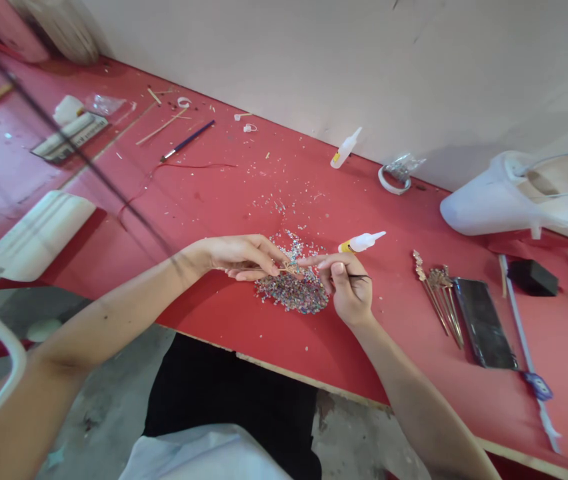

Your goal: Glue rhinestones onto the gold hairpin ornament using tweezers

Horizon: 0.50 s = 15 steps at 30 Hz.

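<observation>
No text can be read for certain. Print on the flat packet (70, 139), the label on the white plastic device (39, 233) and the yellow labels on the two small bottles (363, 242) are too small or blurred.

One glittery heap (294, 293), two nozzle bottles (347, 148) (363, 243), one white jug (484, 203) and one black block (533, 277).

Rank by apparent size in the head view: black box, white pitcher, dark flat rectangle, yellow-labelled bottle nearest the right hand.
1. White pitcher
2. Dark flat rectangle
3. Black box
4. Yellow-labelled bottle
</observation>
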Each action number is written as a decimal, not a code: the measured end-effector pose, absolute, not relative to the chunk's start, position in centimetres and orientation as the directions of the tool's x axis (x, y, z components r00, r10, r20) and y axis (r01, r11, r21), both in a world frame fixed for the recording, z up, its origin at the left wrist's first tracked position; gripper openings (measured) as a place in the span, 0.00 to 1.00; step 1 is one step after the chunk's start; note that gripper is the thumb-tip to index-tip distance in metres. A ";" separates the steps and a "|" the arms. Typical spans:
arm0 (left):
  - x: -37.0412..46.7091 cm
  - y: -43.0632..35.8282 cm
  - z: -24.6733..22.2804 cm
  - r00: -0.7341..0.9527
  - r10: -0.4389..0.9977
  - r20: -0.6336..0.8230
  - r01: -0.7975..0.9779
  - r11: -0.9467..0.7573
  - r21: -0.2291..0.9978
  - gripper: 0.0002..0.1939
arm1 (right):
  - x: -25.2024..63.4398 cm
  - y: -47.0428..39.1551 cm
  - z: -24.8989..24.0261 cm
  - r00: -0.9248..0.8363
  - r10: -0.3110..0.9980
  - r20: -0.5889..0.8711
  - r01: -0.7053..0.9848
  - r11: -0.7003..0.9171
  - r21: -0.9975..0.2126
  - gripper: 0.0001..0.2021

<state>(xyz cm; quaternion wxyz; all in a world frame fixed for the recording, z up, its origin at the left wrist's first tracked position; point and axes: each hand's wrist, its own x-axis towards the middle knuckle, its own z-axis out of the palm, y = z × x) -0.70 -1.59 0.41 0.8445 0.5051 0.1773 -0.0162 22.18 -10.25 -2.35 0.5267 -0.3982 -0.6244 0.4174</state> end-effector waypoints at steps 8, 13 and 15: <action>-0.7 -1.6 0.5 0.922 0.169 -0.347 0.226 0.491 0.841 0.15 | 22.3 -10.3 -2.6 -0.115 0.948 0.295 0.093 0.306 -0.947 0.12; -0.6 -1.6 0.5 0.923 0.165 -0.348 0.229 0.492 0.840 0.16 | 22.5 -10.4 -2.8 -0.133 0.937 0.323 0.129 0.340 -0.932 0.11; -0.7 -1.6 0.5 0.924 0.168 -0.342 0.224 0.487 0.844 0.16 | 22.7 -10.4 -2.9 -0.127 0.941 0.312 0.135 0.328 -0.935 0.11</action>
